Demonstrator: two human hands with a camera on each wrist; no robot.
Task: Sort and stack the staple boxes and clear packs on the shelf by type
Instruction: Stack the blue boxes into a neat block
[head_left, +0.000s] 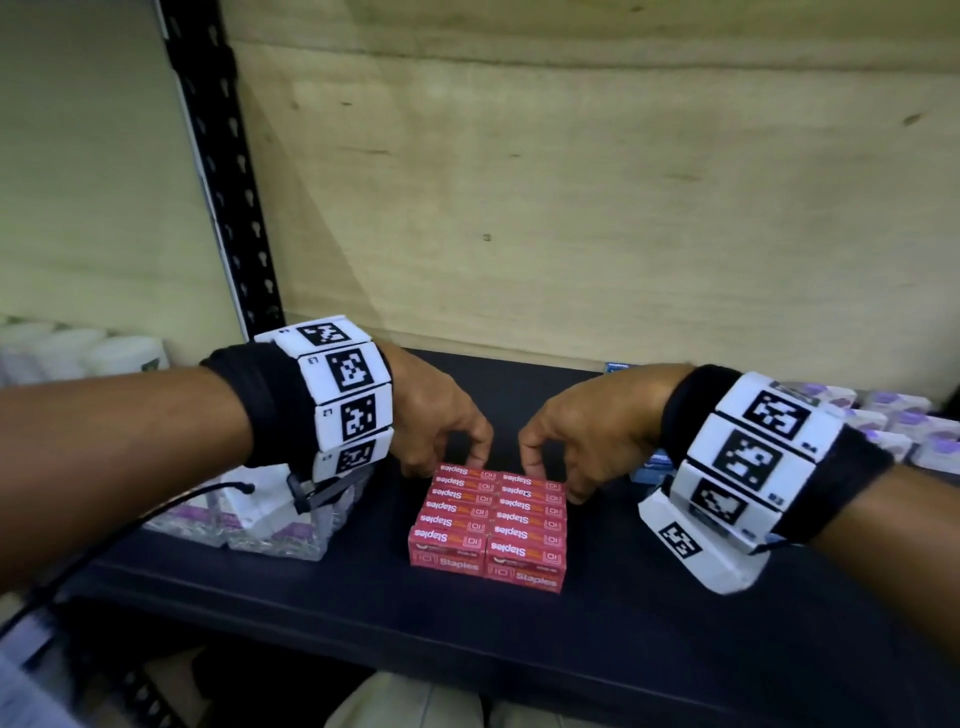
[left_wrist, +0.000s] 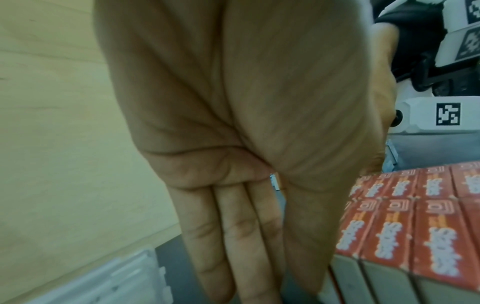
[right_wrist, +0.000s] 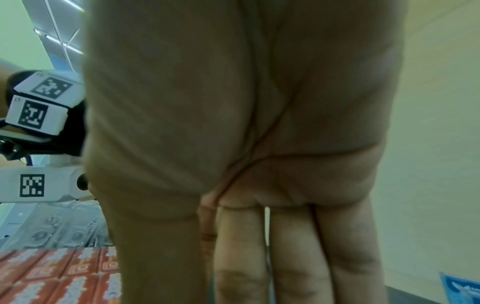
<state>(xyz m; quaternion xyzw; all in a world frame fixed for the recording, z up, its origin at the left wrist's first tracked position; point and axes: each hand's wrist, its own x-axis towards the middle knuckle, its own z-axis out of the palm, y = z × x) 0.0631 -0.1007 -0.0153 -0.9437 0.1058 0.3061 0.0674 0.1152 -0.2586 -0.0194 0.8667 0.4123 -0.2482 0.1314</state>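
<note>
A block of red staple boxes (head_left: 488, 525), two columns wide and stacked, stands mid-shelf. My left hand (head_left: 457, 457) is at its far left corner, my right hand (head_left: 550, 473) at its far right corner. In the left wrist view the fingers (left_wrist: 233, 236) hang straight down beside the red boxes (left_wrist: 415, 226), thumb by their top edge. In the right wrist view the fingers (right_wrist: 298, 257) also point straight down next to the red boxes (right_wrist: 59, 275). The fingertips themselves are hidden. Clear packs (head_left: 270, 519) lie stacked under my left wrist, left of the block.
The dark shelf (head_left: 363, 613) has a wooden back panel (head_left: 571, 208) and a black slotted upright (head_left: 223, 171) at the left. Purple-and-white boxes (head_left: 904, 426) fill the right end, blue boxes (head_left: 654, 462) sit behind my right wrist. White bottles (head_left: 78, 353) stand far left.
</note>
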